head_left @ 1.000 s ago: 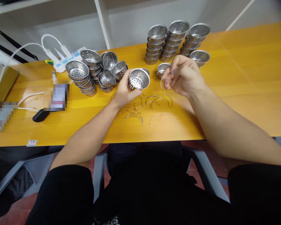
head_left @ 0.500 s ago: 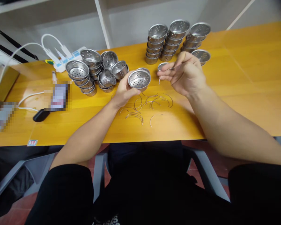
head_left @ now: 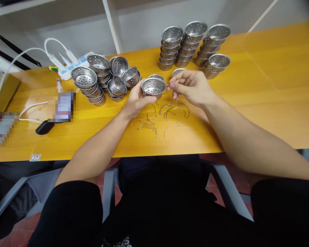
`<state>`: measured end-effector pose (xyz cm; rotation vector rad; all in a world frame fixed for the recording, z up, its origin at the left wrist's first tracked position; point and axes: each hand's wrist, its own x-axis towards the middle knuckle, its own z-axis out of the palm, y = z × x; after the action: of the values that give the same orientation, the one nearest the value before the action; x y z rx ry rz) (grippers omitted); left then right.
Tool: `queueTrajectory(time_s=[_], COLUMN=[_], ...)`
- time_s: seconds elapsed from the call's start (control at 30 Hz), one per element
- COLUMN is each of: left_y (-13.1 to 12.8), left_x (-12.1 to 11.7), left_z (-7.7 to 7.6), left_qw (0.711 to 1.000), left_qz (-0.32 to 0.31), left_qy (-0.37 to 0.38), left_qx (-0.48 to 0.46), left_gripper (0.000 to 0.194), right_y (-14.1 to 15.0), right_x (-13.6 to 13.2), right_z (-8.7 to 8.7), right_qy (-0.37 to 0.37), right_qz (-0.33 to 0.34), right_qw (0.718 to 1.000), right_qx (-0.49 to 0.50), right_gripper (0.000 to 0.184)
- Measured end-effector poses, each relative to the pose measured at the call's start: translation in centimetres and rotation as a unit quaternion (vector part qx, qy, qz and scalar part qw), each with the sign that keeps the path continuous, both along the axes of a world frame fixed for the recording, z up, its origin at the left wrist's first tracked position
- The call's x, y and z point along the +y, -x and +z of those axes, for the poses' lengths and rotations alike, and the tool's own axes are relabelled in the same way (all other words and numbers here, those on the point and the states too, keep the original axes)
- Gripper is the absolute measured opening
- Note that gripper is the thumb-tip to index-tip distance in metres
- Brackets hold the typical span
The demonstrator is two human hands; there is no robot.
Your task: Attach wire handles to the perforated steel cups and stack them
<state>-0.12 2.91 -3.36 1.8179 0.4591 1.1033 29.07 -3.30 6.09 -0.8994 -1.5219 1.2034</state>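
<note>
My left hand (head_left: 136,103) is closed around a perforated metal cup (head_left: 153,87), its thumb along the near side and the cup's mouth tilted up. Between the fingertips of my right hand (head_left: 189,87) is a thin wire handle (head_left: 168,84), whose end is at the cup's right rim; whether it has entered a hole cannot be made out. Several curved wire handles (head_left: 148,127) lie loose on the table below both hands. Another perforated cup (head_left: 156,76) is partly hidden behind the held one, and one more cup (head_left: 178,71) shows behind my right fingers.
Stacked perforated cups (head_left: 84,79) stand on the left, some tipped. More tall stacks (head_left: 171,48) are at the back right, with a short stack (head_left: 218,63) in front. A power strip (head_left: 74,65), a phone (head_left: 65,107) and white cables lie at the left of the yellow table (head_left: 260,113).
My right hand has moved left and slightly down, turning over and bringing the wire handle to the cup's rim. My left hand stays in place with the cup.
</note>
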Motion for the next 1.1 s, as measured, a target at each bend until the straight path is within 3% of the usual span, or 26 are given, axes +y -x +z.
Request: queueTrajectory(time_s=[0.17, 0.33, 0.5, 0.7, 0.9, 1.1], left_y=[-0.1, 0.0, -0.1, -0.8, -0.7, -0.6], left_x=[-0.3, -0.8, -0.6, -1.7, -1.9, -1.4], left_z=[0.6, 1.3, 1.0, 1.1, 1.3, 1.0], left_qw=[1.000, 0.999, 1.000, 0.995, 0.993, 0.994], left_qz=[0.020, 0.037, 0.017, 0.032, 0.018, 0.001], left_qy=[0.000, 0.007, -0.019, -0.052, -0.093, -0.089], left_qx=[-0.015, -0.009, 0.011, 0.077, 0.070, 0.063], left_gripper=[0.106, 0.099, 0.100, 0.123, 0.115, 0.116], right_y=[-0.6, -1.2, -0.7, 0.0, 0.8, 1.3], right_x=[0.6, 1.0, 0.2, -1.4, -2.1, -2.3], right_z=[-0.9, -1.4, -0.6, 0.6, 0.9, 1.1], right_qy=[-0.012, 0.011, -0.031, -0.020, -0.082, -0.085], right_qz=[-0.017, -0.021, -0.053, -0.003, -0.053, -0.066], right_qw=[1.000, 1.000, 0.997, 0.997, 0.985, 0.981], right_qx=[-0.016, -0.005, -0.042, -0.080, -0.141, -0.163], right_gripper=[0.044, 0.044, 0.046, 0.049, 0.048, 0.048])
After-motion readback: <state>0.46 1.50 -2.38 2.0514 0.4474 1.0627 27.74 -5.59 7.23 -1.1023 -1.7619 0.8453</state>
